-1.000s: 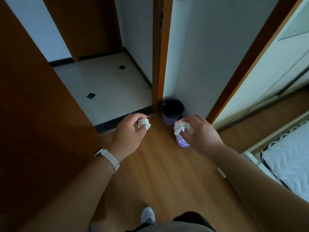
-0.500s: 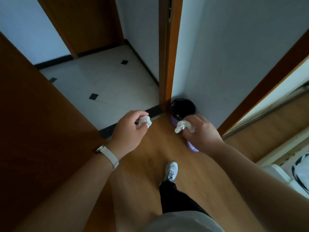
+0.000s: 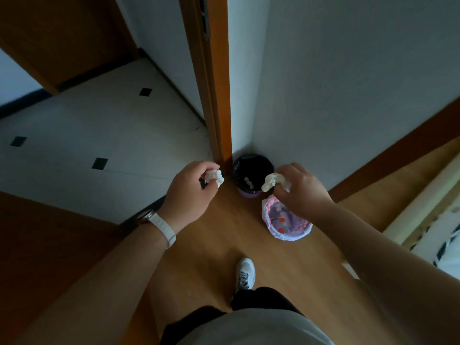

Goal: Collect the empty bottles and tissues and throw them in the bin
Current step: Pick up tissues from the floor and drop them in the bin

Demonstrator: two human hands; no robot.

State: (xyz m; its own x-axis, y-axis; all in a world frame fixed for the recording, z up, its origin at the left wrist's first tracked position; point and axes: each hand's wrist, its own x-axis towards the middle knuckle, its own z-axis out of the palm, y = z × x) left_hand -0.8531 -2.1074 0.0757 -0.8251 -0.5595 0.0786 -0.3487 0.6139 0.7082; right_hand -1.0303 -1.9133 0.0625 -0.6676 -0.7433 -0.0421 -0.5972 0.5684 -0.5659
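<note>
L hand (image 3: pixel 189 195) is held out over the wood floor (image 3: pixel 224 232), fingers curled in, thumb and fingertips pinching a crumpled white tissue (image 3: pixel 214 176). That wad sits just left of the bin's rim, in front of the foot of the orange door frame (image 3: pixel 216 83). A white watch band (image 3: pixel 164 226) wraps the L wrist.

R hand (image 3: pixel 301 188) is at about the same height, fingers bent and pinching a second crumpled tissue (image 3: pixel 271 181), which hangs over the near-right edge of the bin.

The bin (image 3: pixel 249 194) is small and round, w/ a purple wall and a black liner. It stands on the floor in the far corner where door frame and white wall meet, btwn the two hands. A small white scrap (image 3: pixel 249 182) lies inside it.

Near-right of it, just beside and partly under the R hand, stands a second small bin (image 3: pixel 286 236) w/ a pale pink-white liner; contents too blurred to tell.

A white sneaker (image 3: pixel 245 272) is planted on the wood floor near centre. White tile w/ black diamonds (image 3: pixel 112 125) fills the far left, past the doorway. Edge of a bed (image 3: pixel 443 235) shows at right.
</note>
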